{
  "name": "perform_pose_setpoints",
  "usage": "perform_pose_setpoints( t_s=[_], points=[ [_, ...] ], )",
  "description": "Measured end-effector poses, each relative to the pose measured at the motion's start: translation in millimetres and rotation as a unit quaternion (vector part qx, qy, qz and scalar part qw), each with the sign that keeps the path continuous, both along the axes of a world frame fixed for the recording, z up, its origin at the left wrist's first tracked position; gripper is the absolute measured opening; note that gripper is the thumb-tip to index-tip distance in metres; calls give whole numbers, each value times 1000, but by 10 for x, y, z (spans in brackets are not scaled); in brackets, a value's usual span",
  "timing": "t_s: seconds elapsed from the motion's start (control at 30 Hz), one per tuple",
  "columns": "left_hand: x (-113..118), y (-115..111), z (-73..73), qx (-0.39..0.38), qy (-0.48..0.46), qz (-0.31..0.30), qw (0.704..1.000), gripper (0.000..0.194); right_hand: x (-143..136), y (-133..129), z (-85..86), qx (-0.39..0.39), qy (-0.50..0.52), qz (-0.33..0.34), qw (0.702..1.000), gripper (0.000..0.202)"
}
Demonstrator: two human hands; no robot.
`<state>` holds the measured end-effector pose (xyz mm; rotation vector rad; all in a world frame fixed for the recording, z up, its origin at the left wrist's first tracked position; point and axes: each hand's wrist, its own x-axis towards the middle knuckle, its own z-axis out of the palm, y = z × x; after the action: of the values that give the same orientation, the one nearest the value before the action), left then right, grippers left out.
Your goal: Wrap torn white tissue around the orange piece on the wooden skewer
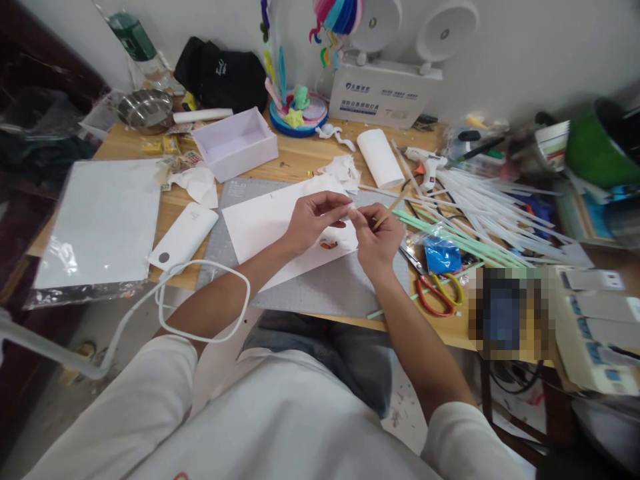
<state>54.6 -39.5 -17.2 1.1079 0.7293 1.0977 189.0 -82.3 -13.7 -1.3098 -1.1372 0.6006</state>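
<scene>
Above a white sheet of paper (270,223), my left hand (315,223) is closed in a pinch, its fingertips meeting those of my right hand. A small whitish bit shows between the fingertips, too small to name. My right hand (380,240) is closed too, with a thin wooden stick (393,210) held between its fingers and slanting up to the right. A small orange and dark patch (329,245) lies on the paper just below the hands. Under the paper is a grey cutting mat (330,293).
Scissors (435,293) with red and yellow handles lie to the right. Behind them are a bundle of white sticks (490,207) and a glue gun (425,160). A power bank (184,235), its white cable (249,293) and a lilac box (235,147) are on the left.
</scene>
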Motion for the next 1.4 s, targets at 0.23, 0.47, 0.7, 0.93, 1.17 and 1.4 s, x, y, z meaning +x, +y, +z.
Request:
perform_pose_setpoints(
  t_s=[0.23, 0.47, 0.7, 0.93, 1.17, 1.4],
  points=[
    [2, -22, 13, 0, -2, -4, 1000, 37, 11, 0, -19, 10, -52, -31, 998, 47],
    [4, 15, -25, -14, -23, 5, 1000, 37, 24, -35, 11, 43, -38, 22, 998, 35],
    [-9, 19, -23, -25, -20, 12, 999, 41, 19, -57, 17, 42, -76, 22, 996, 25],
    [-8, 8, -22, 7, -21, 12, 1000, 43, 37, -59, 8, 52, -115, -2, 992, 24],
    [-7, 29, -39, 24, -28, 22, 999, 35, 49, -58, 17, 42, -111, -9, 993, 27],
    [4, 24, -48, 9, -4, 27, 1000, 34, 50, 4, -6, 1, -21, 14, 1000, 46]
  ],
)
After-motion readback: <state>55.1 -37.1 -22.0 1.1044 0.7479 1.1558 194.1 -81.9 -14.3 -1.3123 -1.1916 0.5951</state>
